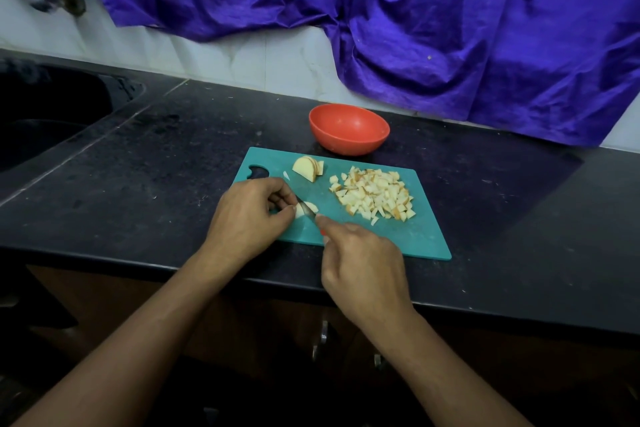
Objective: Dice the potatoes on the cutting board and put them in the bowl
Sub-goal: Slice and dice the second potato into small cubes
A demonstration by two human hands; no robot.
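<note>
The left hand (249, 215) pinches a pale potato chunk (311, 207) on the teal plastic cutting board (408, 236); the right hand (360, 260) grips a steel knife (305, 209) against it. To their right, pale diced potato (375, 196); beyond, a sliced potato wedge (308, 167) and round red bowl (349, 128).

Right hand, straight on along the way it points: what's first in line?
The right hand points up-left along the knife. First in line is the potato piece under the blade, with the left hand pinching it just beyond. Depth is hard to judge.
</note>
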